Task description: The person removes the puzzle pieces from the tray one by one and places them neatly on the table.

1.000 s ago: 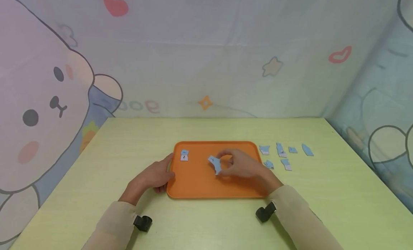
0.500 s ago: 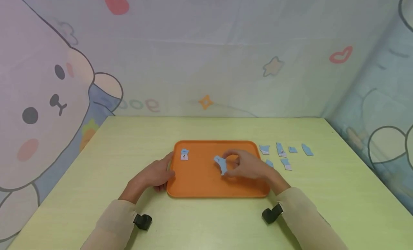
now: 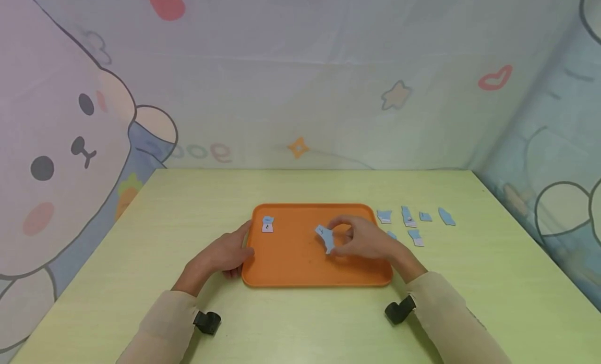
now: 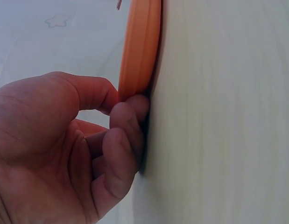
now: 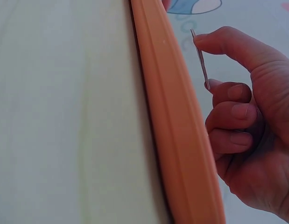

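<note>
Over the orange tray (image 3: 287, 269), my right hand (image 3: 365, 240) pinches a light-blue puzzle piece (image 3: 326, 239) by its edges between thumb and index finger. In the right wrist view that puzzle piece (image 5: 201, 61) shows edge-on, raised above the tray's rim, and the other fingers curl inward. My left hand (image 3: 224, 252) grips the tray at its left edge. The left wrist view has the thumb against the tray rim (image 4: 140, 46) and the fingers curled low at its side. Two joined pieces, one blue (image 3: 268, 219) and one pinkish-white (image 3: 267, 228), lie in the tray's upper left.
Several loose blue pieces lie on the table right of the tray, among them a tall one (image 3: 408, 217), a pointed one (image 3: 446, 216) and a lower one (image 3: 415, 238). My right hand partly covers another piece (image 3: 392, 234). A cartoon-printed cloth (image 3: 300, 93) hangs behind the table.
My right hand has shifted a little to the right over the tray, still pinching the blue puzzle piece. The left hand keeps its place on the tray's edge.
</note>
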A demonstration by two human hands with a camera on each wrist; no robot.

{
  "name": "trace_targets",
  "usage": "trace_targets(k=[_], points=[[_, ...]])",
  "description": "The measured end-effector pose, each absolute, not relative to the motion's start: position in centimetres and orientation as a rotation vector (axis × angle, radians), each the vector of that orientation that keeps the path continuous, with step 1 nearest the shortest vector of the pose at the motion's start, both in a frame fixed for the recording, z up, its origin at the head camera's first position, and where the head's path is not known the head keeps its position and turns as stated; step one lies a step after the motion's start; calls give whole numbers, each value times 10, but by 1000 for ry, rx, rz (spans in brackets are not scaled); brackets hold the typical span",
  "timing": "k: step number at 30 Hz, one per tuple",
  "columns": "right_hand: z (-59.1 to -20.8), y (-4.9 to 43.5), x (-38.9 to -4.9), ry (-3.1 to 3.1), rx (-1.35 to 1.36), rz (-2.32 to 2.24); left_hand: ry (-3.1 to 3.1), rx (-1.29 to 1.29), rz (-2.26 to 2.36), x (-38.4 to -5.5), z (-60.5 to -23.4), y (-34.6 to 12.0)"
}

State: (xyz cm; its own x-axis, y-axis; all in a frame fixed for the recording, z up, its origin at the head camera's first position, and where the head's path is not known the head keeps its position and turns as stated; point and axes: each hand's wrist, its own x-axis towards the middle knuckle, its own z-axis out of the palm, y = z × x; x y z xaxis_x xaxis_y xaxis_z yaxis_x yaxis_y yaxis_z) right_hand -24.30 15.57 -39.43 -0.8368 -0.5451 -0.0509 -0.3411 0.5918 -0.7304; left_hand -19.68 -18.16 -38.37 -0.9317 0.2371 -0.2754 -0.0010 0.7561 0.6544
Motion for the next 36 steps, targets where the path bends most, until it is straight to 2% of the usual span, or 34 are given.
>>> trace_targets(k=[36], points=[[-395, 202, -245, 2565, -648, -1160, 2623, 182, 945, -198, -383, -181]])
